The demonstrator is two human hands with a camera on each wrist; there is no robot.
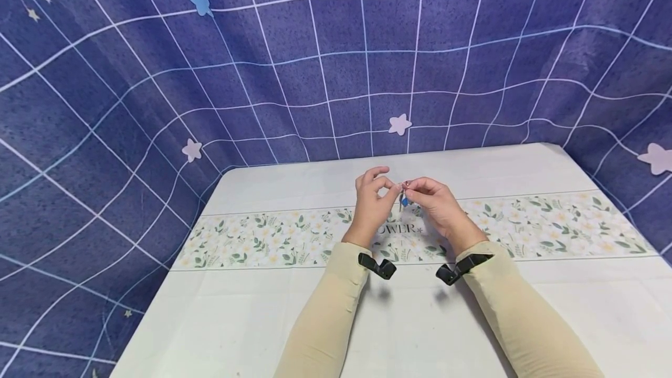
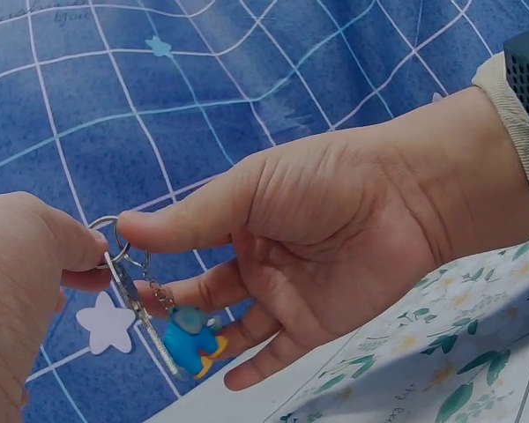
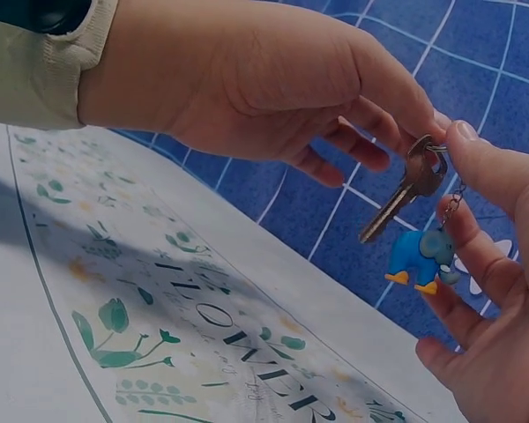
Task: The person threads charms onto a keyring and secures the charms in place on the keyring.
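Between the two raised hands hangs a metal key ring (image 2: 106,220) with a key (image 3: 397,207) and a small blue elephant charm (image 3: 420,256) with yellow feet, on a short chain (image 3: 454,204). The left hand (image 1: 374,206) pinches the ring between thumb and index finger, its other fingers spread loosely. From the other side, the right hand (image 1: 438,206) pinches the ring beside the key's head with thumb and index finger. Key and charm dangle below the fingertips, above the table. Part of the ring is hidden by the fingertips.
A white table (image 1: 236,319) with a floral printed band (image 1: 283,238) lies below the hands. Behind it and at both sides hangs a blue grid-patterned curtain (image 1: 294,74) with stars. Black straps (image 1: 378,266) with small devices sit on both wrists.
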